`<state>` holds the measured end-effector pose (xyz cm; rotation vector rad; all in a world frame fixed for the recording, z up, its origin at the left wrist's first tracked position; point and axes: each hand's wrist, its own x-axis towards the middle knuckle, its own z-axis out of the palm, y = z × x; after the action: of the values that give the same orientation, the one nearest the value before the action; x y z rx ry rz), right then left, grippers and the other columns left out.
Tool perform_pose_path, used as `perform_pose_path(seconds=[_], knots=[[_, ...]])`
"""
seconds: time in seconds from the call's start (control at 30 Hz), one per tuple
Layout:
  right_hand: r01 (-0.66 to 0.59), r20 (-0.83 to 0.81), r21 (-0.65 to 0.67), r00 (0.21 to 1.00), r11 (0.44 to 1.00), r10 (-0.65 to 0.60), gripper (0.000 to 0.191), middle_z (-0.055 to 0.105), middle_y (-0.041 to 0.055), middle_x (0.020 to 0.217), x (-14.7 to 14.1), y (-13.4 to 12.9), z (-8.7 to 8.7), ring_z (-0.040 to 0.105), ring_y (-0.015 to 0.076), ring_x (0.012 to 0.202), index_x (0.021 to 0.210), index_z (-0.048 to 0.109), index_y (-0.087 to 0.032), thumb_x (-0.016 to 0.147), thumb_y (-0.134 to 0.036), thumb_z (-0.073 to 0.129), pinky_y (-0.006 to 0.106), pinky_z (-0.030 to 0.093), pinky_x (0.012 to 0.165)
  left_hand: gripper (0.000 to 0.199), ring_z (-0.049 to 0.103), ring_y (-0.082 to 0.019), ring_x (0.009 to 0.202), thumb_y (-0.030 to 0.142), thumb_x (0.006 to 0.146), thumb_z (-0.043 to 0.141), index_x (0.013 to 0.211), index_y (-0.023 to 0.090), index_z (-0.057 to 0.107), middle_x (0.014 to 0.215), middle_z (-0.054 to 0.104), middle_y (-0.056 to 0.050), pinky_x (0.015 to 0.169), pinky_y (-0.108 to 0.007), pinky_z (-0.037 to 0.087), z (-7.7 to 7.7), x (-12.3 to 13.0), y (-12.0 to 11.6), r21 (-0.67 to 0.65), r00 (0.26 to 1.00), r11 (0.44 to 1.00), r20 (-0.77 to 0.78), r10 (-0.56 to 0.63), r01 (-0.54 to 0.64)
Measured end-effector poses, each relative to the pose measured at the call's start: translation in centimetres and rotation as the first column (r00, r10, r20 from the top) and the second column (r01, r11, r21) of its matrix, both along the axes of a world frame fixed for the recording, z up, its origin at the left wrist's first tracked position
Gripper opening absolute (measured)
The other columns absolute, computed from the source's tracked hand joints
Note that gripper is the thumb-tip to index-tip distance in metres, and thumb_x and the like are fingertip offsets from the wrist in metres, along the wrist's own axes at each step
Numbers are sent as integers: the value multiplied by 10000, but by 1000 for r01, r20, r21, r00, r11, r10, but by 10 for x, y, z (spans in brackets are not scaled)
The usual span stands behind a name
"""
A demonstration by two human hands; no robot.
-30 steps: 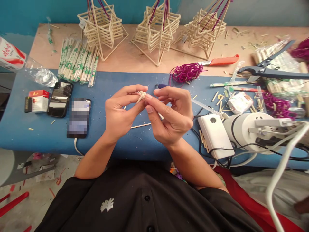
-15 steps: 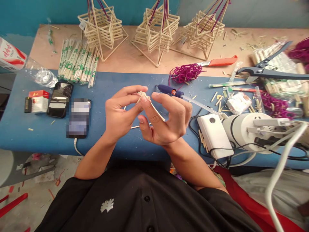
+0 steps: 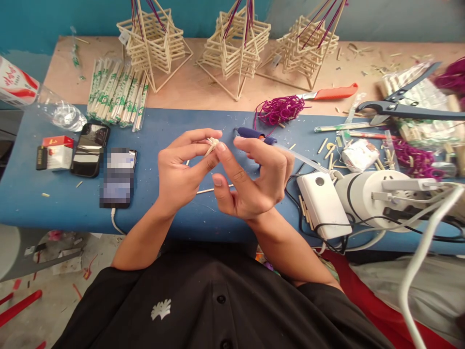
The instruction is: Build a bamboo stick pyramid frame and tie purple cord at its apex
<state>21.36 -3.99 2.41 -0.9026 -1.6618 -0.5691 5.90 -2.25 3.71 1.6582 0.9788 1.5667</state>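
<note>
My left hand [image 3: 181, 167] pinches a small cluster of pale wooden sticks [image 3: 212, 144] between thumb and fingers, above the blue table top. My right hand [image 3: 252, 177] is just to the right, its fingers apart. One of its fingertips reaches the cluster's right side; whether it presses on it I cannot tell. Below the hands lies a thin wooden stick [image 3: 210, 189] on the blue surface. Behind the right hand rests a dark blue glue gun [image 3: 250, 133] with a clear glue stick [image 3: 300, 159] in its rear. Much of the cluster is hidden by my fingers.
Three stick frames [image 3: 238, 48] stand at the back. Wrapped chopsticks [image 3: 116, 92], phones [image 3: 90, 150] and a bottle [image 3: 60, 111] are left. Purple cord [image 3: 279, 110], an orange-handled knife [image 3: 334, 92], cutters [image 3: 410, 109], a white power bank [image 3: 323, 203] and a socket tower [image 3: 385, 194] are right.
My right hand has shifted slightly right, its fingers spreading a little. The stick piece that lay along its finger no longer shows. My left hand has stayed in place with the cluster.
</note>
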Motion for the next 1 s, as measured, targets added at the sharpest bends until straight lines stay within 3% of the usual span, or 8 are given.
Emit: perform_pose_path(seconds=[0.27, 0.5, 1.0], knots=[[-101, -57, -170, 994, 980, 92, 402, 727, 137, 1233, 2, -6, 6, 737, 233, 1080, 1285, 766, -192, 1107, -407, 477, 359, 637, 842, 41, 820, -142, 1029, 287, 946, 877, 970, 307, 903, 1121, 865, -14, 941, -288, 660, 1, 1, -1, 7, 1000, 1000, -1, 1, -1], [-137, -114, -107, 986, 985, 125, 431, 717, 129, 1207, 1, -4, 3, 732, 222, 1076, 1230, 798, -163, 1123, -388, 446, 359, 632, 842, 90, 824, -149, 1072, 231, 921, 894, 983, 296, 901, 1119, 866, -19, 958, -275, 657, 1, 0, -1, 27, 1000, 999, 17, -26, 25], [-163, -138, -150, 980, 975, 143, 396, 701, 124, 1236, 2, -4, 7, 726, 233, 1045, 1269, 766, -232, 1115, -410, 447, 380, 637, 773, 55, 826, -155, 1062, 269, 932, 889, 974, 302, 899, 1117, 867, -14, 943, -292, 672, 0, 0, 0, 31, 1000, 999, 6, -15, 15]])
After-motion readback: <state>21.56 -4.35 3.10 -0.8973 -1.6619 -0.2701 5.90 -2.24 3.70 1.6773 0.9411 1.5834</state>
